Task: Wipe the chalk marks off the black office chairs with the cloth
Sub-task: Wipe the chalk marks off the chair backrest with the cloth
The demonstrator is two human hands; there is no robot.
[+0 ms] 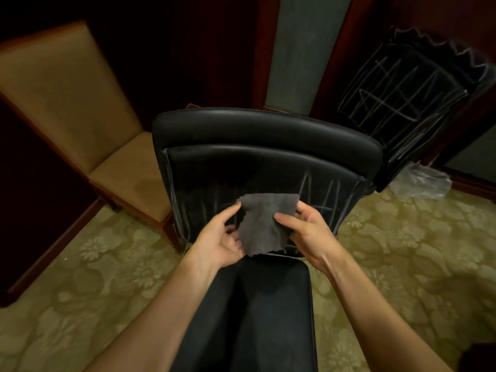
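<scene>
Left hand (218, 237) and right hand (306, 229) each pinch a side of a soft, ragged-edged grey cloth (265, 224) before the smooth black leather office chair (263, 135), its backrest streaked with chalk marks (319, 189).

Two black office chairs (265, 146) (410, 84), one tan chair (80, 108), one cloth (264, 224), two hands (217, 242) (308, 232).

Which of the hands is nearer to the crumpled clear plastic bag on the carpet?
The right hand. It holds the grey cloth at its right edge, on the side of the plastic bag. The left hand grips the cloth's left edge, farther from the bag.
</scene>
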